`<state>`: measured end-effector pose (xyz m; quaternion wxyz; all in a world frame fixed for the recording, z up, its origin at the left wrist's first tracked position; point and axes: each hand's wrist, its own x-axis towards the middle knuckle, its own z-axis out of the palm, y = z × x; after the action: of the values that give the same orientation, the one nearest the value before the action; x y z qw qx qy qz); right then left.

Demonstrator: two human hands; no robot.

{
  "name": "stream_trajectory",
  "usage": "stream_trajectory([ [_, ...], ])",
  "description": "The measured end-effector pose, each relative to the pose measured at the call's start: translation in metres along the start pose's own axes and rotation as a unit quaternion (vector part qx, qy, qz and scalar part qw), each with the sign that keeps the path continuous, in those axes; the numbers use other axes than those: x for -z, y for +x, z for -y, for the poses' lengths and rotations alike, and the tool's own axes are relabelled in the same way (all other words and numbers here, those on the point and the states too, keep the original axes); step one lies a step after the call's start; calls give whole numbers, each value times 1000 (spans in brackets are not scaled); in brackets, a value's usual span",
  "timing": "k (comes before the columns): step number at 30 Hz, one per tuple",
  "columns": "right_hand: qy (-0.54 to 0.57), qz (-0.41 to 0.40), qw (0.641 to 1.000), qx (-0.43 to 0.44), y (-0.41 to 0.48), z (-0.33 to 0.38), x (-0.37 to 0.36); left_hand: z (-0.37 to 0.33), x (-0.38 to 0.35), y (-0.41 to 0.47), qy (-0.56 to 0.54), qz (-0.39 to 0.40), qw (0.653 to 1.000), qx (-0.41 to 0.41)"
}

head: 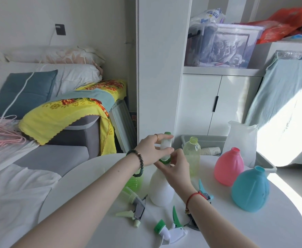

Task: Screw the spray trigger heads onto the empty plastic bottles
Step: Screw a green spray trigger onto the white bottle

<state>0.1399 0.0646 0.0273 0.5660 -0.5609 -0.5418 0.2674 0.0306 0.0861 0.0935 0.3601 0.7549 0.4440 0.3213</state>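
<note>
A white bottle [160, 189] stands at the table's middle with a white-and-green trigger head [165, 144] set on its neck. My left hand [151, 149] grips the upper body of that head. My right hand [177, 165] has its fingers around the green collar [164, 160] at the neck. A clear yellowish bottle [192, 154], a pink bottle [229, 166] and a blue bottle [250, 189] stand open-necked to the right. A green bottle [134, 181] is partly hidden behind my left wrist. Loose heads lie on the table: pale green and grey [136, 210], white and green [171, 230], and a blue one [203, 189] behind my right wrist.
The round white table [254, 230] carries everything. A grey bin [264, 163] with paper cups and a white bag [241, 140] sit behind it. White cabinets [198, 102] stand at the back, a bed with bedding and pink hangers [0, 138] lies to the left.
</note>
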Motion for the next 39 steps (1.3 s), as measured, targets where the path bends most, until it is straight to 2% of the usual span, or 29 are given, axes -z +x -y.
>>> stream_trajectory([
  [4,30,76,996,34,-9,-4,2,3,4,0,-20,21,1000,-8],
  [7,30,53,997,44,-8,-7,1,5,4,1,-31,28,999,-9],
  [12,72,-23,997,-5,-7,-4,-7,9,4,4,-33,30,999,-8],
  [17,101,96,990,25,-13,-8,0,9,4,5,-33,36,999,-8],
  [20,63,69,995,26,-10,-7,4,11,3,6,-39,41,998,-11],
  [24,48,17,998,-24,-7,-2,4,10,2,5,-47,42,998,-11],
  [29,58,90,994,6,-13,-5,4,9,2,3,-44,37,998,-17],
  [32,29,64,997,23,-9,-5,5,8,1,3,-49,36,998,-17],
  [36,27,9,999,-17,-8,0,3,7,-1,2,-55,37,998,-11],
  [39,38,66,997,-3,-13,-1,4,7,-1,1,-57,34,998,-11],
])
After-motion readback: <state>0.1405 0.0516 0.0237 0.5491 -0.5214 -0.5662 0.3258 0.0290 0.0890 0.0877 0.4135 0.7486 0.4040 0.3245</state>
